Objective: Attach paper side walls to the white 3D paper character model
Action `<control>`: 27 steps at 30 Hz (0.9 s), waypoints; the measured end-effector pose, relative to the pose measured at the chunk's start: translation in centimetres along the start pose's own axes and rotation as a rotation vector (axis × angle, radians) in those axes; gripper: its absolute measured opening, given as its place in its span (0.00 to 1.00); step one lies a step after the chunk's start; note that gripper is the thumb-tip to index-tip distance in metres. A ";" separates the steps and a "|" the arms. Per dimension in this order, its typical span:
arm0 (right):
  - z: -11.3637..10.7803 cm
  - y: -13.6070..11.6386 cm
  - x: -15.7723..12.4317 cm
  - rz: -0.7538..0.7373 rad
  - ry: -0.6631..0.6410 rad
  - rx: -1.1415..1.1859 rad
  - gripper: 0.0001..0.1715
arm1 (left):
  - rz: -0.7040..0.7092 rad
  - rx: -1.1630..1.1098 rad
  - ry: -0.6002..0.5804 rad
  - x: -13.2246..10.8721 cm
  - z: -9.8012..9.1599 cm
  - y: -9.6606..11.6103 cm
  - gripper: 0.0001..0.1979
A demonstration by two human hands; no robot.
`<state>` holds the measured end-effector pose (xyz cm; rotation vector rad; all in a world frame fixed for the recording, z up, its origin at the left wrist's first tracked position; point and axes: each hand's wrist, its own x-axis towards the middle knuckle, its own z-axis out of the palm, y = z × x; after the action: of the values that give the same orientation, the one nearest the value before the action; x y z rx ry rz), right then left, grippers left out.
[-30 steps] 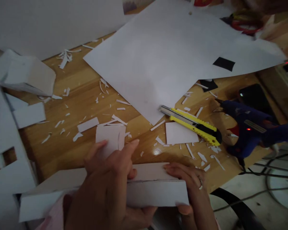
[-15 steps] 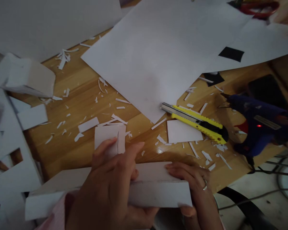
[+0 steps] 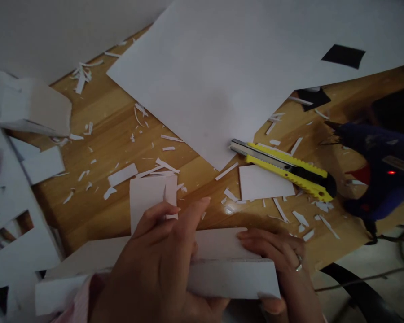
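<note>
A long white board piece [image 3: 235, 279], with a top face and a front face meeting at an edge, lies across the near side of the table. My left hand [image 3: 151, 269] crosses over its middle, thumb below the front face and fingers over the top. At its right end my right hand [image 3: 286, 264], with a ring, grips it between fingers on top and thumb underneath. Beyond my left fingers lies a small white rectangular board [image 3: 148, 190], partly covered by the hand. What lies under my left palm is hidden.
A yellow utility knife [image 3: 289, 172] rests across a white card [image 3: 256, 190] and a large white sheet [image 3: 202, 89]. On the right is a blue glue gun [image 3: 380, 166] with a red light. A white box form [image 3: 30, 103] stands left. Paper scraps litter the wooden table [image 3: 114, 116].
My head view has shifted slightly, so the knife and glue gun appear farther right. Scissors and another hand at the upper right have left view. Both my hands keep their hold on the board piece.
</note>
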<state>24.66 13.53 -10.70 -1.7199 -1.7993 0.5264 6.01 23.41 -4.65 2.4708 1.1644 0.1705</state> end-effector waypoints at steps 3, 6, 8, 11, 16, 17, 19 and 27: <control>0.1 0.1 -0.1 -0.001 -0.008 0.008 0.37 | 0.013 0.017 0.017 0.2 -0.1 0.0 0.34; 0.0 0.2 0.0 -0.025 -0.014 -0.002 0.35 | 0.010 0.037 -0.014 0.1 -0.2 -0.1 0.37; 0.0 0.2 0.0 -0.026 -0.005 -0.002 0.35 | -0.002 0.027 -0.024 0.0 -0.3 0.0 0.38; 0.1 0.1 -0.2 -0.006 -0.007 0.016 0.36 | -0.037 0.016 -0.013 0.0 -0.5 0.2 0.35; 0.3 0.0 -0.5 0.036 -0.017 0.058 0.36 | -0.033 0.068 -0.027 0.5 -0.4 0.3 0.36; 0.3 0.0 -0.5 0.037 -0.017 0.064 0.36 | -0.025 0.080 -0.017 0.6 -0.4 0.3 0.35; 0.2 0.0 -0.4 0.027 -0.022 0.069 0.36 | -0.018 0.087 0.007 0.9 -0.4 0.4 0.34; 0.2 0.0 -0.1 0.003 -0.001 0.074 0.35 | -0.045 0.069 -0.012 0.7 -0.4 0.6 0.38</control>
<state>24.52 13.47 -10.84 -1.6723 -1.7564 0.5880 6.76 23.69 -4.02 2.4984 1.2394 0.1039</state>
